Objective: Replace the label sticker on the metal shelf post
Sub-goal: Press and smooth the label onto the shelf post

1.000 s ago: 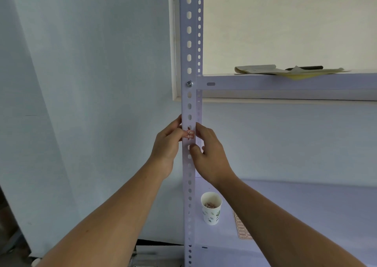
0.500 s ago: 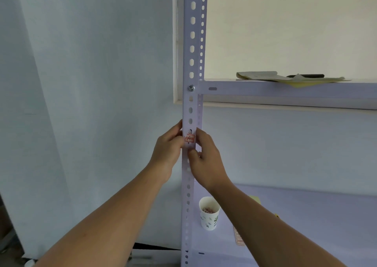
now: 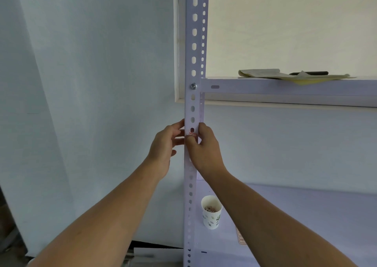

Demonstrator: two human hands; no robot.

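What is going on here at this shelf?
A person works with both bare hands on a small reddish label sticker on the metal shelf post. The left hand holds the post's left edge beside it; the right hand grips the right edge, thumb over the sticker's lower part. Whether it is fully stuck cannot be told. A paper cup stands on the lower shelf.

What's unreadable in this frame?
Head view only:
- label sticker: mostly under the right hand thumb; print too small.
- left hand: grip on the shelf post unclear, fingertips at its edge.
- paper cup: contents too small.
- sheet on lower shelf: mostly behind right forearm.
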